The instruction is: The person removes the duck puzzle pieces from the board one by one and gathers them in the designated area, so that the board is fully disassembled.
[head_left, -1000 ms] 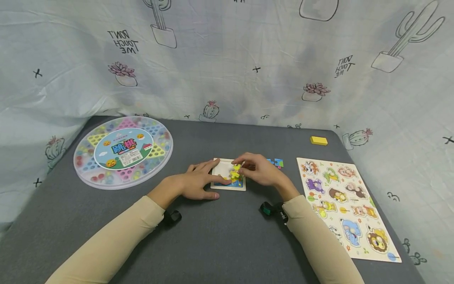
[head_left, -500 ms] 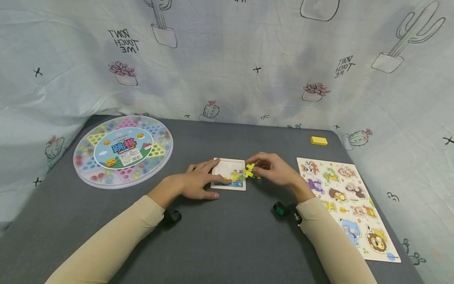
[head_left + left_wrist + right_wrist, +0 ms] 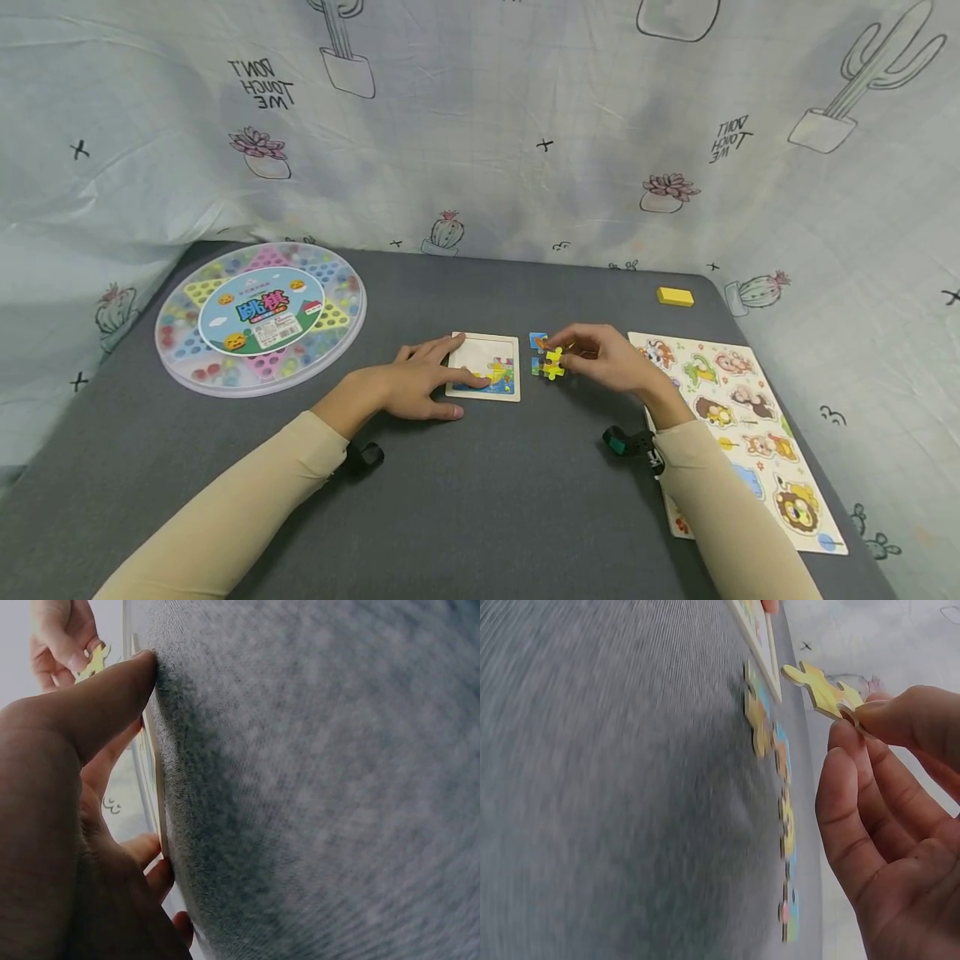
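Note:
A small wooden puzzle tray (image 3: 483, 348) lies mid-table, with joined pieces (image 3: 501, 379) along its lower right and a bare pale bed elsewhere. My left hand (image 3: 416, 390) rests on its left side, fingers spread and fairly straight over the frame. In the left wrist view, the thumb (image 3: 112, 694) lies near the tray's edge. Between thumb and fingers, my right hand (image 3: 611, 360) pinches a yellow jigsaw piece (image 3: 821, 691), raised above the table right of the tray. Several loose jigsaw pieces (image 3: 787, 825) lie below it, partly hidden by the hand in the head view.
At the left sits a round Chinese checkers set (image 3: 262, 317) with a clear lid. A large animal puzzle board (image 3: 738, 417) lies at the right, partly under the right forearm. Behind it is a yellow block (image 3: 675, 297). A printed curtain (image 3: 480, 125) hangs along the back.
My right hand has moved right, from over the tray to above the loose pieces, carrying the yellow jigsaw piece. The left hand has stayed on the tray.

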Available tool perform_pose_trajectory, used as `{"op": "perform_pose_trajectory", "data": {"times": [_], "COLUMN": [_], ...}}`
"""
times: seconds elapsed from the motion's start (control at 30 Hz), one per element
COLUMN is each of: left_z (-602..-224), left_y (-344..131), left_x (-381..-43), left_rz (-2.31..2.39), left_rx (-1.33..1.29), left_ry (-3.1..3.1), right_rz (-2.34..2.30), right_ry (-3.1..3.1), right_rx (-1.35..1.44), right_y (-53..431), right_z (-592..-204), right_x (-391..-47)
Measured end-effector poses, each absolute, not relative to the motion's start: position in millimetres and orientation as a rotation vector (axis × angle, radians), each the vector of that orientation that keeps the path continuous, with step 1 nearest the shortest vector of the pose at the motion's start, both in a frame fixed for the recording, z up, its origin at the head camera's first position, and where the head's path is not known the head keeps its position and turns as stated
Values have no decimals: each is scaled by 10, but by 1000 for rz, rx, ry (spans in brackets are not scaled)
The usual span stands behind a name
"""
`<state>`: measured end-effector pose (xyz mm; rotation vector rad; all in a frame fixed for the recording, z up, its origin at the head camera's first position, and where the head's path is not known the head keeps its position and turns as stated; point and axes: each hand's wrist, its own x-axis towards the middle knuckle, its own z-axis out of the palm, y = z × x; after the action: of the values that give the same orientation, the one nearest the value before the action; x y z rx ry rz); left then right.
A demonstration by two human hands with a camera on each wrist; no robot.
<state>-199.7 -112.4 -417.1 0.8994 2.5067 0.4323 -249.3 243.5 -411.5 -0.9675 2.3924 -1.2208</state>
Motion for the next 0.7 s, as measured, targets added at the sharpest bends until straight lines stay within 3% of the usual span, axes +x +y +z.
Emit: {"op": "perform_pose_trajectory", "data": {"times": [0.7], "left_z": [-4206], "left_y": [-1125], "left_x": [-2015], "left_rz": [456], "left_rx": [899], "left_ry": [2507], "right_rz": [-1069], "right_ry": [2471], "right_rx": [-858], "right_y": [2660], "right_z": [-4221], "right_x": [-2503]}}
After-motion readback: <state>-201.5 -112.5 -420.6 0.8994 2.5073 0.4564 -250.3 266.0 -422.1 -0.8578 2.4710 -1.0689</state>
